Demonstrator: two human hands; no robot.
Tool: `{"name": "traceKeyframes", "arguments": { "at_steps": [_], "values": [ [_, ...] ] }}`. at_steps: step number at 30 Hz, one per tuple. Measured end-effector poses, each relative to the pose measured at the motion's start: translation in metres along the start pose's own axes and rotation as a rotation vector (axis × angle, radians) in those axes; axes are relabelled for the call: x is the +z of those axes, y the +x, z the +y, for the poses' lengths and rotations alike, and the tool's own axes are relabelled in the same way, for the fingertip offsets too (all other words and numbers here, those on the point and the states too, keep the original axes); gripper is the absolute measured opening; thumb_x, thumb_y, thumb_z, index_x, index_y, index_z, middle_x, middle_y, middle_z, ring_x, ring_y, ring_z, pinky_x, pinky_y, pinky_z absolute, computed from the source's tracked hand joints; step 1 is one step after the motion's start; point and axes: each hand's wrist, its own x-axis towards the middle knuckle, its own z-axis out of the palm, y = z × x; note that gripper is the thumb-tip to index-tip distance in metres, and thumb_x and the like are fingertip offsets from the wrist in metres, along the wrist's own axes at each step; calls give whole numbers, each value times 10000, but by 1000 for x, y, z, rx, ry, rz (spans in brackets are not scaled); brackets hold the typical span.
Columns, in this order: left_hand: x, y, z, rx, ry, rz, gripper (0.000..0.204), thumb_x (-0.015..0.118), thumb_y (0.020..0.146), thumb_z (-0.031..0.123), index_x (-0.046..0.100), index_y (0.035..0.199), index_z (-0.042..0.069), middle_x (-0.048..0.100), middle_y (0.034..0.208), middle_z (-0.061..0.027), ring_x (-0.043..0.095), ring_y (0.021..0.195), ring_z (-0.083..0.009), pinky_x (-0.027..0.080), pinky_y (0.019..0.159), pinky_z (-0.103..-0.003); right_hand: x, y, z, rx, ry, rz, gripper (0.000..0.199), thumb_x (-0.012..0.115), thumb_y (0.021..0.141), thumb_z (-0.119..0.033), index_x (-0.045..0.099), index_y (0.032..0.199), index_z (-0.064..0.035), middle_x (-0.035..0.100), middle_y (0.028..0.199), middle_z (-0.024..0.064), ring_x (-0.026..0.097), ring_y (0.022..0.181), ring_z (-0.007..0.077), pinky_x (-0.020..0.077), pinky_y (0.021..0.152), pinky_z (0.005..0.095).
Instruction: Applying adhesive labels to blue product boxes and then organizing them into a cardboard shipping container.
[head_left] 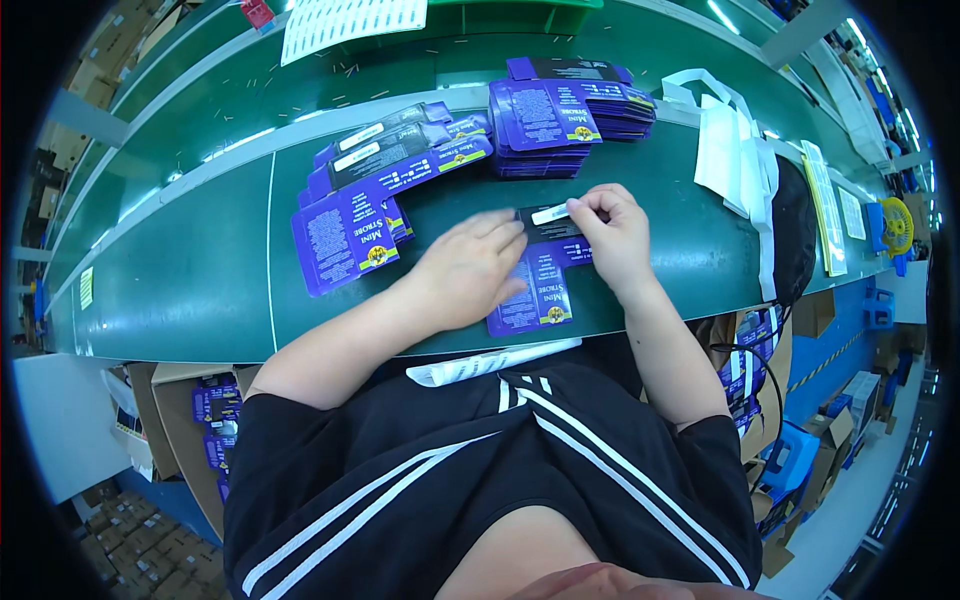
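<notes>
Two hands are at work on one flat purple carton blank (pixel 540 285), which lies on the green tabletop (pixel 180 290) close to its near edge, directly in front of the person. The left hand (pixel 468 268) lies palm down with fingers spread flat, pressing on the left part of the blank. The right hand (pixel 612 232) is curled narrow at the blank's far end, its fingertips pinched on a small white label (pixel 552 213) that sits on the blank's black panel.

Judged from this, the step in hand is seating the label on the panel while the blank is pinned still. The label appears partly laid, though its far end is hidden under the fingers, so full contact cannot be confirmed. The next move would call for a firm smoothing stroke along the label's length, with the left hand keeping the blank from sliding on the smooth surface; a skewed or creased label is the chief risk.

Further back, toward the middle of the tabletop, a fanned row of blanks (pixel 375 195) lies to the left, several showing white labels on black panels. A neat stack of blanks (pixel 560 115) stands beyond it toward the far edge. White folded sheets (pixel 725 145) rest near the right end, and a sheet of white labels (pixel 350 22) lies past the far edge. A strip of white paper (pixel 490 362) hangs at the near edge.
</notes>
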Motion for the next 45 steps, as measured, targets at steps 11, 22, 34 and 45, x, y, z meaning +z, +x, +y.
{"name": "traceKeyframes", "arguments": {
  "at_steps": [11, 22, 34, 45],
  "values": [
    [3, -5, 7, -116, -71, -197, 478, 689, 852, 279, 611, 1205, -33, 585, 1257, -158, 559, 1207, -294, 476, 993, -357, 20, -7, 3, -126, -154, 96, 144, 721, 846, -164, 693, 765, -49, 612, 920, 70, 494, 939, 219, 419, 832, 316],
    [5, -1, 6, -66, -60, -159, 449, 718, 811, 289, 588, 1113, -16, 547, 1323, -196, 559, 1109, -308, 459, 971, -368, 21, -5, 9, -182, -239, 99, 129, 718, 839, -145, 681, 763, -47, 602, 937, 85, 504, 934, 233, 432, 835, 331],
    [8, 8, 8, -34, -28, -182, 433, 705, 810, 308, 574, 1086, 2, 547, 1321, -231, 547, 1044, -310, 428, 938, -374, 24, -3, 11, -221, -405, 94, 71, 706, 809, -95, 652, 796, -51, 578, 898, 100, 508, 914, 257, 450, 815, 347],
    [22, 31, 12, 19, 28, -147, 507, 707, 827, 283, 554, 1222, 4, 548, 1346, -168, 553, 1049, -294, 438, 965, -368, 8, 0, 31, -32, -151, 4, 323, 730, 780, -114, 589, 1067, -65, 582, 1010, 129, 530, 987, 281, 454, 870, 389]
  ]
}}
